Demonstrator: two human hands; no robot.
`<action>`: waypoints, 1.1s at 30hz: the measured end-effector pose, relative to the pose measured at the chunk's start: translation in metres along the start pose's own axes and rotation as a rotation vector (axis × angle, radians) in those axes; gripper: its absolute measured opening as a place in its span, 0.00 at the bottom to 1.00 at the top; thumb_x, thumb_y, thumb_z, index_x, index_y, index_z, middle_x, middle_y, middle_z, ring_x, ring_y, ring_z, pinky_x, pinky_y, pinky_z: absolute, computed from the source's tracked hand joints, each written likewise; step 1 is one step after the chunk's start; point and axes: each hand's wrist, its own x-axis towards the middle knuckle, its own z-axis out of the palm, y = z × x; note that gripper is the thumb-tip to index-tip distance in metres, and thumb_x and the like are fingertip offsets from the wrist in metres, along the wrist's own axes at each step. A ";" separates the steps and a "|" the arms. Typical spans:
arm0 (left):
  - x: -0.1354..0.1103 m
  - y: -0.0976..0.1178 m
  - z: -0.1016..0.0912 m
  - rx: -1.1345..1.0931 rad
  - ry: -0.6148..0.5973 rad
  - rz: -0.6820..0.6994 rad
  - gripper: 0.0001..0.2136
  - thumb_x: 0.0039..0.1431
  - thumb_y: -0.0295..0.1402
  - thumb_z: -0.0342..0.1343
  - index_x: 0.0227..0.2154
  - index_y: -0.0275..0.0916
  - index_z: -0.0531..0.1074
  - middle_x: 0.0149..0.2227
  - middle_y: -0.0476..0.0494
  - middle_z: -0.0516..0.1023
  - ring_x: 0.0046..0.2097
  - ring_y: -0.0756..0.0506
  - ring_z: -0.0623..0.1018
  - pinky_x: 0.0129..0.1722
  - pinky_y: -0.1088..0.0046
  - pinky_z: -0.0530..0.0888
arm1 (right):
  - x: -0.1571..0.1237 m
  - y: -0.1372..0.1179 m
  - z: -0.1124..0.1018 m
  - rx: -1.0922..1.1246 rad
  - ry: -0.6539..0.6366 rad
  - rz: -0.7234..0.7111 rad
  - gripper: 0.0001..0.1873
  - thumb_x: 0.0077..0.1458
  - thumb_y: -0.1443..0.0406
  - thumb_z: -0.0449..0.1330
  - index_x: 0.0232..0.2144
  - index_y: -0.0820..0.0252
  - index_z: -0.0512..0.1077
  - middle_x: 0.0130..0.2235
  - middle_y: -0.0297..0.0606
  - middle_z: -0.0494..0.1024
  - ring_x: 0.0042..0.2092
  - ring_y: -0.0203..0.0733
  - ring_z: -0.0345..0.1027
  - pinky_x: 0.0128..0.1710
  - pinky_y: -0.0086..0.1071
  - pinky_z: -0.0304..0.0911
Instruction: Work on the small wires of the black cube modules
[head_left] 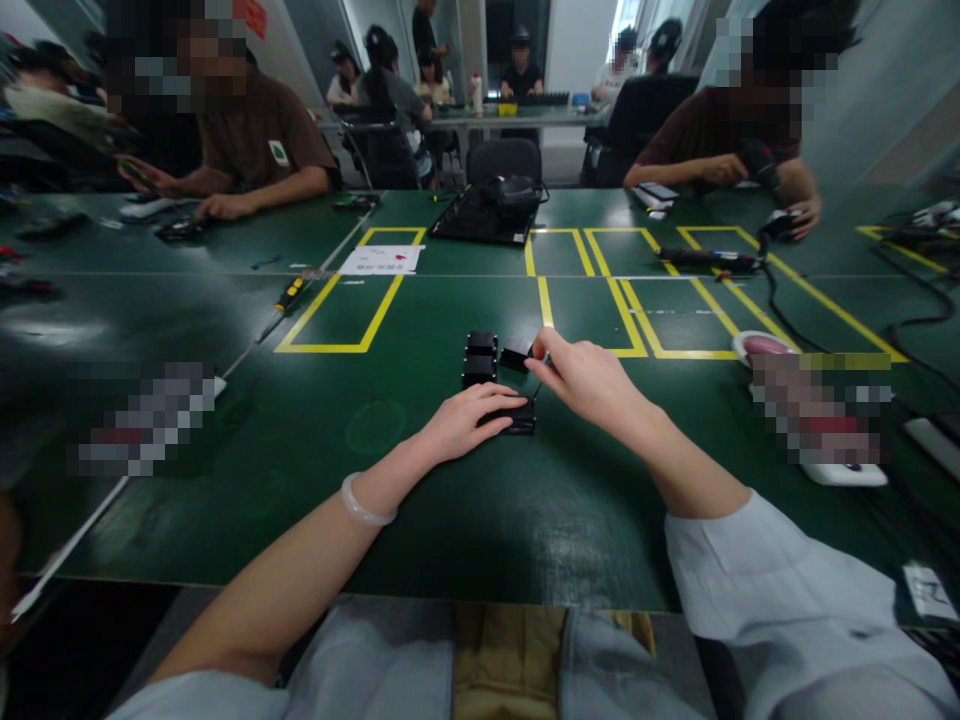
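Observation:
My left hand (pixel 474 418) lies over a low black block (pixel 523 424) on the green table, its fingers along the top and its thumb at the near side. My right hand (pixel 589 378) is closed in a pinch just to the right and farther off. From its fingertips a thin dark rod (pixel 537 391) slants down to the right end of that block; its full shape is hidden. Another black block (pixel 516 352) sits tilted by the right fingertips; whether they touch it I cannot tell. Beyond my left hand, black blocks (pixel 481 345) stand in a short column.
Yellow tape outlines (pixel 322 349) mark the green table (pixel 300 530). A yellow-black screwdriver (pixel 289 293) and a white paper (pixel 381 260) lie left. Phone-like devices, partly blurred out, flank me, one in a white holder (pixel 847 472). Co-workers sit opposite; cables run at right.

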 end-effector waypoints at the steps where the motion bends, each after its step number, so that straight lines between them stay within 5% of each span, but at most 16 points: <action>1: 0.000 0.000 0.000 -0.001 0.000 0.000 0.16 0.68 0.35 0.50 0.56 0.47 0.69 0.56 0.44 0.70 0.56 0.43 0.71 0.57 0.64 0.68 | 0.000 0.000 0.000 0.000 -0.006 0.002 0.13 0.64 0.57 0.45 0.42 0.57 0.64 0.30 0.37 0.75 0.29 0.39 0.65 0.26 0.30 0.44; 8: 0.000 0.002 -0.001 0.001 0.000 -0.004 0.16 0.68 0.35 0.50 0.56 0.47 0.69 0.56 0.44 0.70 0.56 0.43 0.71 0.57 0.65 0.68 | -0.002 -0.002 -0.005 0.024 -0.005 -0.005 0.13 0.61 0.63 0.45 0.45 0.58 0.63 0.30 0.38 0.76 0.27 0.38 0.64 0.26 0.31 0.44; 21: 0.000 0.001 -0.001 -0.004 -0.008 0.005 0.16 0.68 0.35 0.49 0.56 0.47 0.69 0.56 0.44 0.70 0.56 0.43 0.71 0.57 0.64 0.68 | -0.001 0.000 -0.001 0.009 0.009 0.000 0.15 0.64 0.54 0.46 0.43 0.57 0.64 0.30 0.37 0.76 0.31 0.41 0.68 0.28 0.31 0.47; 33: 0.000 0.002 -0.001 -0.002 -0.001 0.001 0.16 0.68 0.35 0.50 0.56 0.47 0.69 0.56 0.44 0.70 0.56 0.43 0.71 0.57 0.64 0.68 | -0.002 -0.002 -0.004 0.027 -0.003 -0.005 0.14 0.62 0.62 0.44 0.47 0.59 0.63 0.32 0.38 0.77 0.29 0.40 0.67 0.27 0.31 0.45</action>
